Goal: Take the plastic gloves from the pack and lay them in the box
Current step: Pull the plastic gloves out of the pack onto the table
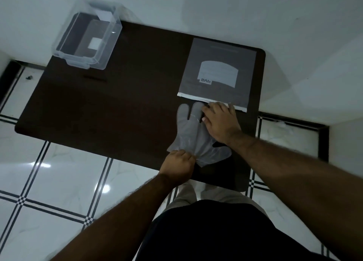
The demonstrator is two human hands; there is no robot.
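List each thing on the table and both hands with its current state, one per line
Clear plastic box: open, no lid, no gloves inside.
Glove pack: flat, mouth towards the person.
Plastic glove: out, flat on the table.
Left hand: pinching the glove's cuff.
Right hand: pressing flat at the pack's mouth.

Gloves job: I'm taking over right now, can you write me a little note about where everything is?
Left hand: closed, pinching the cuff end of the plastic glove.
Right hand: flat, pressing the glove's finger end at the mouth of the pack.
The glove lies on the dark table, mostly out of the pack.
The clear box sits at the far left corner; no gloves visible inside.
Left: carry this glove to the box, then the rest.
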